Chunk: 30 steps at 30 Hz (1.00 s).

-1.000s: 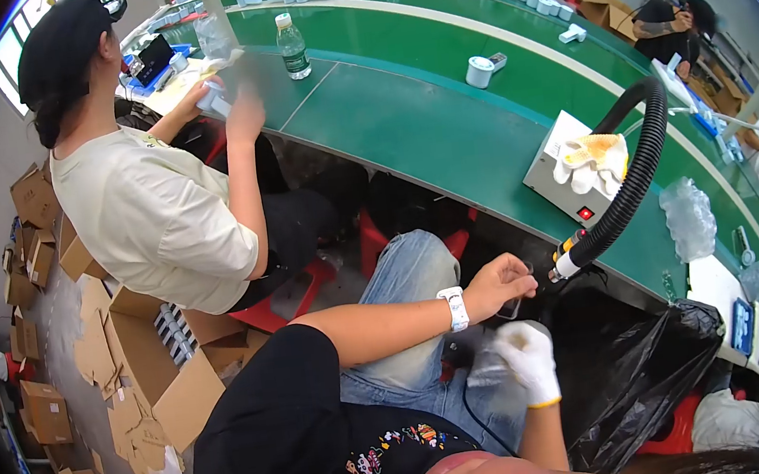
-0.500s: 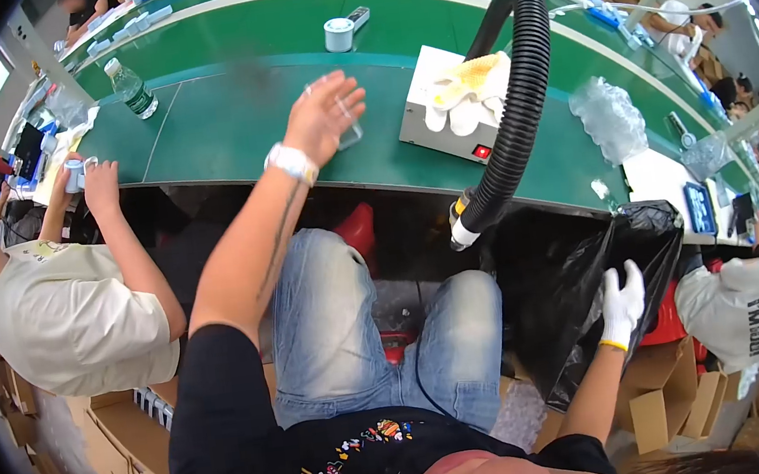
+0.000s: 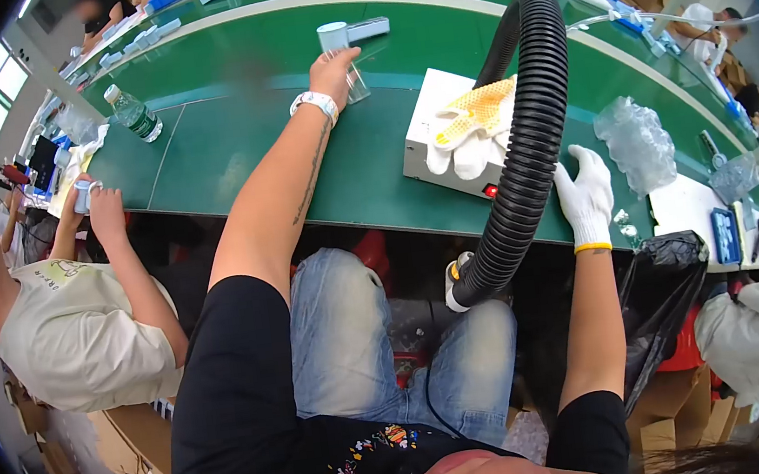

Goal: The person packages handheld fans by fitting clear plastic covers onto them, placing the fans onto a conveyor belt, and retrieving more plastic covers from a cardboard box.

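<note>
My left hand [image 3: 336, 75], bare with a white watch, reaches over the green table [image 3: 229, 151] and holds a clear plastic piece [image 3: 356, 84]. Its fingers are at the light-blue cup-shaped part [image 3: 333, 36], which has a grey handle [image 3: 368, 28] pointing right. Whether the fingers also grip that part cannot be made out. My right hand [image 3: 587, 190], in a white glove with a yellow cuff, is spread at the table's front edge with nothing in it. It is just right of the black ribbed hose [image 3: 530, 117].
A white box [image 3: 420, 143] with gloves [image 3: 476, 123] on top stands behind the hose. Crumpled clear plastic [image 3: 636, 144] lies at the right. A bottle [image 3: 133, 113] stands at the left. A black bag [image 3: 653, 299] hangs by the edge. A co-worker [image 3: 81, 327] sits at the left.
My left hand has moved forward to the cup-shaped part, with the clear piece in it. My gloved right hand has risen from beside the bag to the table edge. The hose end has shifted.
</note>
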### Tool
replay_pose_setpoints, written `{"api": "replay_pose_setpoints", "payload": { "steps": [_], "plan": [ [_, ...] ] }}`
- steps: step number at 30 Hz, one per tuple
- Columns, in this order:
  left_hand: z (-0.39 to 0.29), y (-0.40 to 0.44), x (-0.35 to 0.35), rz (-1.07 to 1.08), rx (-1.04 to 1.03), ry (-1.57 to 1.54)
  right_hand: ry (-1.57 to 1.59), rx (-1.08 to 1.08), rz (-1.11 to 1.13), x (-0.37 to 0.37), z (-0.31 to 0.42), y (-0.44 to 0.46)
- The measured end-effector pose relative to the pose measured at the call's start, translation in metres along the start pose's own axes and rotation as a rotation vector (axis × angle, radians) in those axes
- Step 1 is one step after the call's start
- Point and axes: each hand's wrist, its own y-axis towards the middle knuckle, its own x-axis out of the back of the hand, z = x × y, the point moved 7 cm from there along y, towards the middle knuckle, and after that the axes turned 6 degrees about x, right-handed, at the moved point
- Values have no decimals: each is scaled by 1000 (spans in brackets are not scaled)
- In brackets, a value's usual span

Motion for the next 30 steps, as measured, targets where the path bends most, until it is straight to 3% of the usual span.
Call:
{"api": "replay_pose_setpoints", "payload": {
  "steps": [2,7,16,19,25,27,28,30],
  "plan": [
    [0,-16,9,-2,-24,-11,-63,-32,21,0,0,-1],
    [-7,-91,5,38,152,-289,-38,22,27,1,1,0],
    [20,-245,-17,113,295,-410,-189,26,64,2,14,-8],
    [31,-285,-21,289,214,-335,-220,43,70,2,14,-9],
    [86,-352,-29,571,362,-6,-238,34,97,2,15,-10],
    [114,-365,-36,648,521,167,-234,22,93,2,15,-10],
    [122,-370,-37,645,523,167,-232,18,90,1,16,-10],
    [134,-381,-45,701,345,465,-227,16,97,1,17,-11]
  ]
}}
